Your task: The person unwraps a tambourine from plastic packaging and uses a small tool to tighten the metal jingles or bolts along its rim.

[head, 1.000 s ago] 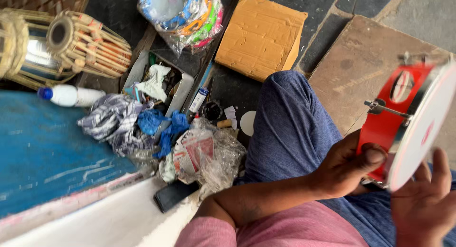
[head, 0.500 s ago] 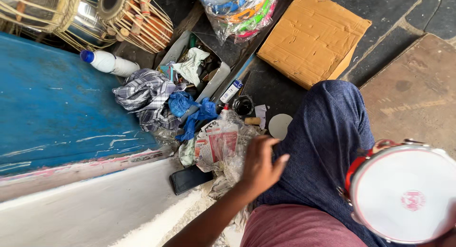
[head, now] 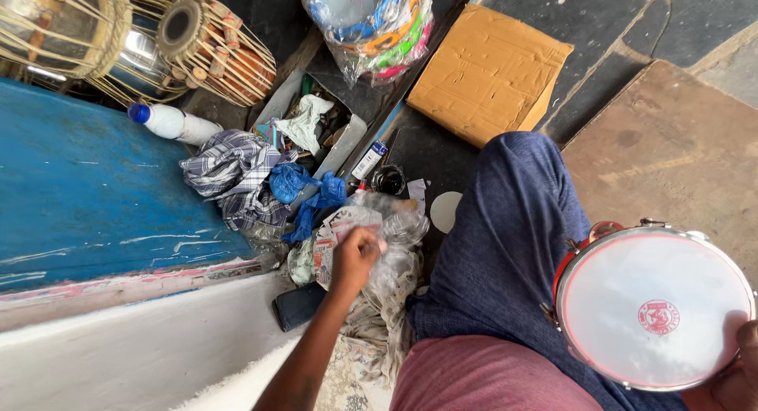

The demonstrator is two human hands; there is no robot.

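My left hand (head: 357, 257) is extended down into the clutter on the floor beside my left knee (head: 505, 221). Its fingers are curled closed on the crumpled clear plastic bag (head: 399, 237), with something small and pinkish showing at the fingertips; I cannot tell what that is. The bag lies on a heap of printed paper scraps (head: 332, 241) and pale cloth (head: 379, 316), just beside the blue plastic wrap (head: 304, 190) and the checked cloth (head: 233, 174).

My right hand (head: 730, 375) is at the lower right corner of the view, mostly cut off. It grips the rim of the small red-framed drum (head: 651, 304), which rests against my right thigh, white head facing up.

A dark flat phone-like slab (head: 298, 304) lies near my left forearm, against the white step edge (head: 134, 340). The blue-painted surface (head: 87, 198) sits above that step. At its far edge lies a white bottle with a blue cap (head: 170, 120), and beyond it two rope-laced drums (head: 118, 40). An open box of odds and ends (head: 316, 127), a bag of coloured rings (head: 375, 24) and a flat cardboard piece (head: 485, 71) lie further off on the stone floor (head: 671, 142).
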